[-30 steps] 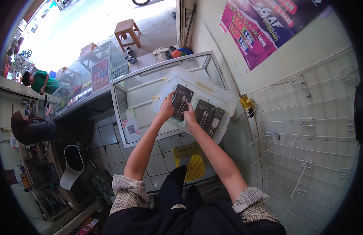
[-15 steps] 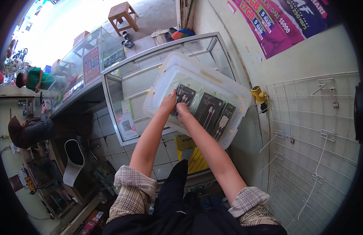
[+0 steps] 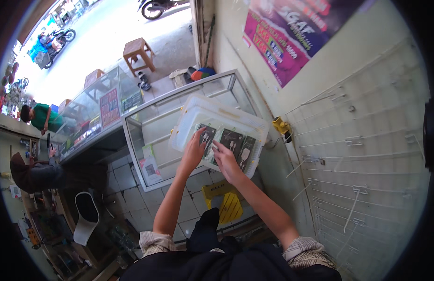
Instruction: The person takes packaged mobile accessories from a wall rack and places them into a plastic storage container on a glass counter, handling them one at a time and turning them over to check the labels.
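A translucent white plastic tub (image 3: 257, 122) sits tilted on the glass display case, with dark boxed charging cables in clear wrap inside it. The left cable box (image 3: 207, 132), the middle cable box (image 3: 231, 138) and the right cable box (image 3: 245, 153) lie side by side. My left hand (image 3: 194, 151) rests at the left box, fingers stretched along its edge. Over the lower part of the boxes, between the left and middle ones, my right hand (image 3: 225, 160) has its fingers spread apart. Neither hand is wrapped around a box.
Under the tub stands a glass display case (image 3: 132, 136). A wire rack (image 3: 353, 157) and a yellow object (image 3: 281, 126) are on the right wall. A yellow bag (image 3: 231, 208) lies near my feet. Left are a white chair (image 3: 82, 234) and two people beside another glass counter.
My hands, close together on the left box before, have come apart; the right has drawn back with fingers spread. The view has shifted up and right, showing more of the street.
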{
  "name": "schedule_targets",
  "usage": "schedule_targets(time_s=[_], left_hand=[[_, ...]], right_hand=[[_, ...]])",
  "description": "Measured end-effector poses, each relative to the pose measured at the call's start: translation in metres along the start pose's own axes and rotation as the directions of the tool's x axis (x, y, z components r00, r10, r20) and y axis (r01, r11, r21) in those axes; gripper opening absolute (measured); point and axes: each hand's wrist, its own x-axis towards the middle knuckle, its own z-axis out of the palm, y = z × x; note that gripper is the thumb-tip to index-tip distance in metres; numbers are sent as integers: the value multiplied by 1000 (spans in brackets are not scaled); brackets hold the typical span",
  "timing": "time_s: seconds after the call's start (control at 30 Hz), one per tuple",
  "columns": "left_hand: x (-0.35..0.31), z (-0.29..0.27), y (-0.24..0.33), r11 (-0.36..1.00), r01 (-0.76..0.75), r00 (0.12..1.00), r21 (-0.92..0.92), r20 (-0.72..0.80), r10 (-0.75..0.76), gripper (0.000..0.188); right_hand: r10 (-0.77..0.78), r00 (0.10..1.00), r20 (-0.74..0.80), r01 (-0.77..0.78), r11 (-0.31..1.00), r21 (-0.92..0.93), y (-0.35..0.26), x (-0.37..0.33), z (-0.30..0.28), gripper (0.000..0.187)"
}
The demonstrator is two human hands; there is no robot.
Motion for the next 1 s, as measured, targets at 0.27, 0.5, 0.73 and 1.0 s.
schedule_targets(time_s=[0.27, 0.5, 0.73, 1.0], left_hand=[[-92, 39, 220, 798, -326, 887, -507, 126, 443, 29], [-171, 74, 406, 260, -530, 223, -808, 163, 961, 26], [-254, 121, 523, 81, -130, -116, -988, 96, 989, 25], [-313, 193, 644, -131, -288, -82, -948, -112, 990, 33]], right_hand=[[-567, 824, 12, 506, 727, -463, -101, -271, -53, 33], [-996, 47, -74, 339, 86, -937, -144, -499, -43, 20], [-854, -483, 192, -111, -157, -981, -146, -663, -45, 20], [-780, -615, 113, -70, -89, -994, -226, -813, -117, 36]])
